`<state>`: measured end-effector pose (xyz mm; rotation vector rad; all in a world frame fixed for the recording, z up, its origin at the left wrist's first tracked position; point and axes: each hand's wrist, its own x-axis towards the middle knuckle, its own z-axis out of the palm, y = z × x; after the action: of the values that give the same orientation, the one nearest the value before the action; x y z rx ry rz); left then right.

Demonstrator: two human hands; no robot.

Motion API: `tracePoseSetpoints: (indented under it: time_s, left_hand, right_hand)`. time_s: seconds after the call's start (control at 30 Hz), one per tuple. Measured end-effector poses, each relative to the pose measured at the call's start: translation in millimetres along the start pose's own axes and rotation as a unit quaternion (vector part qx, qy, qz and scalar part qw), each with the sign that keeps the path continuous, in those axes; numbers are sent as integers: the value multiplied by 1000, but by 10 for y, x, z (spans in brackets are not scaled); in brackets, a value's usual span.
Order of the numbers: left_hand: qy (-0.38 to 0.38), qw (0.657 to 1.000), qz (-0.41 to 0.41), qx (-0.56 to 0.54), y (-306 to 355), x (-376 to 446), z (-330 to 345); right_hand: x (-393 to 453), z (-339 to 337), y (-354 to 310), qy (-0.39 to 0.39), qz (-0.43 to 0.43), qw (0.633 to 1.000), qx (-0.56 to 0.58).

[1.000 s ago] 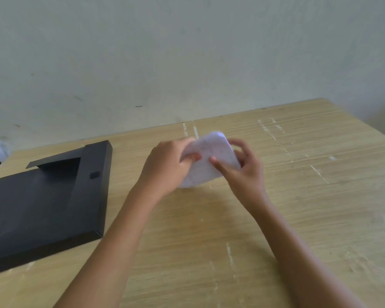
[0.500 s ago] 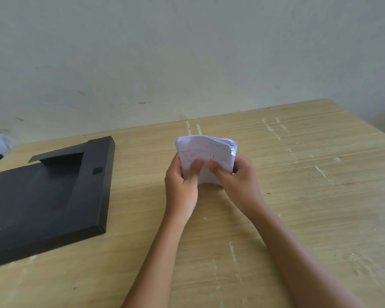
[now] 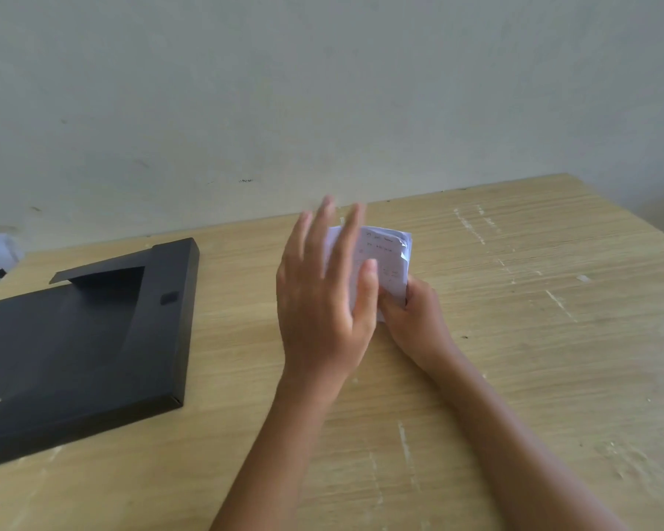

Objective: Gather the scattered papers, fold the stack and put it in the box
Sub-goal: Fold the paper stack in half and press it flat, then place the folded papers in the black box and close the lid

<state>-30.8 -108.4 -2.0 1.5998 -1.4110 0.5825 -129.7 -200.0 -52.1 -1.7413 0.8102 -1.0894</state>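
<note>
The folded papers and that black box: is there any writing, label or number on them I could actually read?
Folded papers: faint handwritten lines, too small and blurred to read.
Black box: a small pale mark at its near left edge, cut off by the frame, not readable.
Wall: a small dark scribble, illegible.
No text can be quoted.

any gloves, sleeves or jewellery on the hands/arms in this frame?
None visible. The left hand and right hand are bare, with no gloves, rings or markings to be seen. Both forearms are uncovered down to the frame's bottom edge: no sleeves, watch or bracelet. The left fingers are motion-blurred.
</note>
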Motion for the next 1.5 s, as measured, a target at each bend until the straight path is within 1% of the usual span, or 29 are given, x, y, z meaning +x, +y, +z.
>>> tracePoseSetpoints:
  time_s: [0.03, 0.07, 0.13, 0.17, 0.2, 0.27, 0.3, 0.33, 0.37, 0.4, 0.43, 0.47, 0.5, 0.53, 0.6, 0.77, 0.87, 0.97, 1.07, 1.17, 1.3, 1.4, 1.5]
  left_hand:
    - [-32, 997, 35, 55, 40, 69, -23]
    - [-73, 992, 46, 97, 95, 127, -12]
    - [-146, 978, 41, 144, 129, 174, 61]
    - [-158, 975, 49, 149, 108, 179, 86]
    - [-153, 977, 59, 139, 66, 176, 92]
    - [-101, 991, 42, 72, -37, 153, 67]
    - [-68, 997, 5, 29, -88, 116, 56]
    - [-55, 996, -60, -23, -123, 71, 47]
    - [-71, 984, -142, -86, -160, 19, 53]
    - [-109, 955, -225, -158, -181, -38, 76]
    - [-153, 918, -291, -222, -191, -96, 118]
    - [-181, 885, -340, -262, -211, -153, 172]
    - [-194, 870, -365, -271, -239, -208, 232]
    - [-198, 869, -373, -257, -275, -259, 287]
    - [-185, 884, -368, -221, -304, -322, 349]
    - [-130, 895, -368, -217, -293, -300, 288]
    - [-139, 892, -372, -218, -298, -247, 156]
    - [-149, 884, -371, -241, -326, -191, -94]
    - [-153, 885, -359, -255, -384, -152, -427]
    - [-129, 888, -361, -254, -476, -137, -819]
    - [-72, 888, -390, -232, -739, -178, -1380]
    - [-38, 884, -413, -215, -1013, -238, -1814]
    - [-11, 890, -424, -170, -1354, -331, -2293]
  right_hand:
    - [0, 11, -16, -4, -6, 1000, 3]
    - [-4, -8, -28, -6, -11, 1000, 1]
    - [-14, -27, -45, -9, -24, 1000, -3]
    - [-19, -28, -45, -8, -29, 1000, -3]
    - [-20, -28, -31, -3, -26, 1000, -2]
    - [-17, -36, -14, 12, -9, 1000, 13]
    - [-15, -45, -13, 18, 5, 999, 29]
    - [-11, -55, -13, 22, 19, 999, 44]
    - [-10, -60, -28, 22, 27, 998, 57]
    - [-12, -62, -39, 24, 30, 997, 66]
    - [-16, -64, -48, 23, 31, 997, 73]
    - [-16, -62, -49, 22, 32, 997, 72]
    - [-17, -59, -49, 18, 33, 997, 70]
    - [-17, -52, -45, 12, 37, 997, 67]
    - [-17, -33, -38, 1, 48, 997, 65]
    - [-25, -30, -47, 12, 46, 997, 61]
    - [-30, -55, -95, 15, 61, 995, 75]
    - [-96, -32, -218, 1, 74, 991, 113]
    - [-169, 84, -410, -19, 72, 988, 133]
    - [-199, 333, -669, -56, 60, 986, 142]
    - [-269, 867, -1030, -118, 29, 984, 130]
    - [-335, 1340, -1200, -160, 14, 982, 102]
    - [-412, 1796, -1273, -185, -11, 982, 49]
